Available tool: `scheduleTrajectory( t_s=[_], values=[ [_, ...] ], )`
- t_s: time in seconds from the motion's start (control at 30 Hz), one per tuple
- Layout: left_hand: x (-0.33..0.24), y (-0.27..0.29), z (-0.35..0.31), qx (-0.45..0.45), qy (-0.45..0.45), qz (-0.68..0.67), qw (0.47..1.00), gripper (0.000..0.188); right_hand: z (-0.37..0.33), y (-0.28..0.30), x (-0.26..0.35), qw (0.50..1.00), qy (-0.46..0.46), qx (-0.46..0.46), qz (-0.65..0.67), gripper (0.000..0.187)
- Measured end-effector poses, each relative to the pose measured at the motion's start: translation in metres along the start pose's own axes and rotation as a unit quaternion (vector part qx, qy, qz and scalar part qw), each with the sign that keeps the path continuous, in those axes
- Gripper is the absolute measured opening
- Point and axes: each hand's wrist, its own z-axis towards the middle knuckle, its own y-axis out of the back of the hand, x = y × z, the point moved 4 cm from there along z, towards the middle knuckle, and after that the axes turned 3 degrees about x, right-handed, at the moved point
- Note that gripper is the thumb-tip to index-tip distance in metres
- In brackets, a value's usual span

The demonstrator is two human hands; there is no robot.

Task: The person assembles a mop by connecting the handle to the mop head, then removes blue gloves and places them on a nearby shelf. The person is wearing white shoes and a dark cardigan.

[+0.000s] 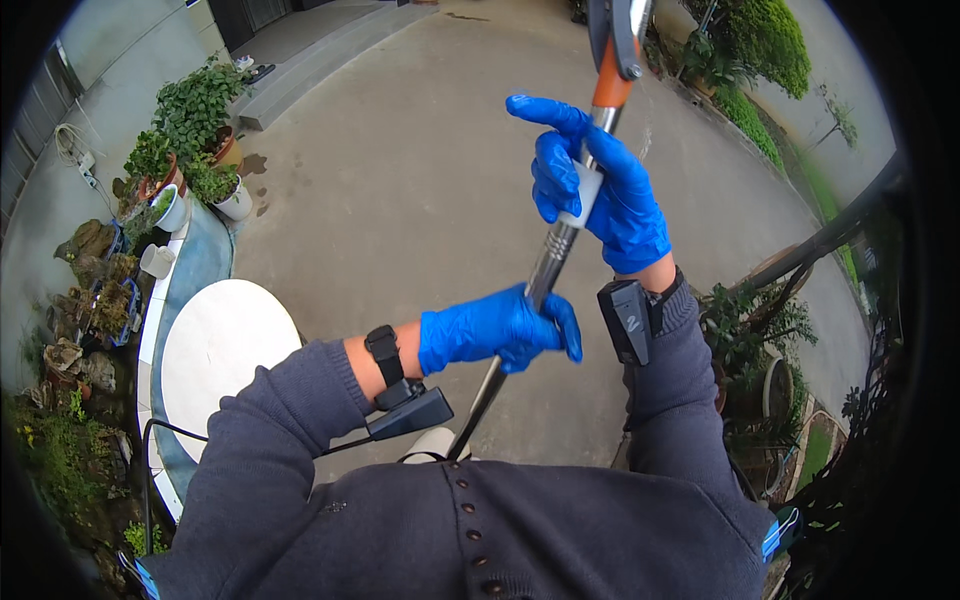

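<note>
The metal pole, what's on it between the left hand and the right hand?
In the head view, only a bare stretch of the silver metal pole shows between the left hand and the right hand, which grips its white collar.

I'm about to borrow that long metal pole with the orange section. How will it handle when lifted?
The long metal pole looks rigid, not floppy. With its head end raised high, it is probably top-heavy; both the left hand and right hand grip it. Smooth metal may slip through gloves.

A long metal pole with an orange upper section stands tilted upright.
</note>
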Motion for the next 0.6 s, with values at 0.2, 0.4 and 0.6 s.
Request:
scheduleTrajectory(
  t_s=[0.2,0.4,0.6],
  values=[
    [0.005,-0.014,-0.009,0.174,-0.001,-0.032,0.984,0.016,-0.001,-0.025,0.005,0.933,0.004,0.207,0.293,0.069],
    [0.017,0.009,-0.017,-0.048,-0.016,-0.011,0.999,0.015,-0.002,-0.010,-0.024,0.992,-0.025,-0.058,0.112,0.049],
    [0.028,0.034,0.003,-0.200,0.001,0.044,0.979,0.012,-0.010,0.016,-0.048,0.952,-0.017,-0.292,-0.093,0.036]
  ],
)
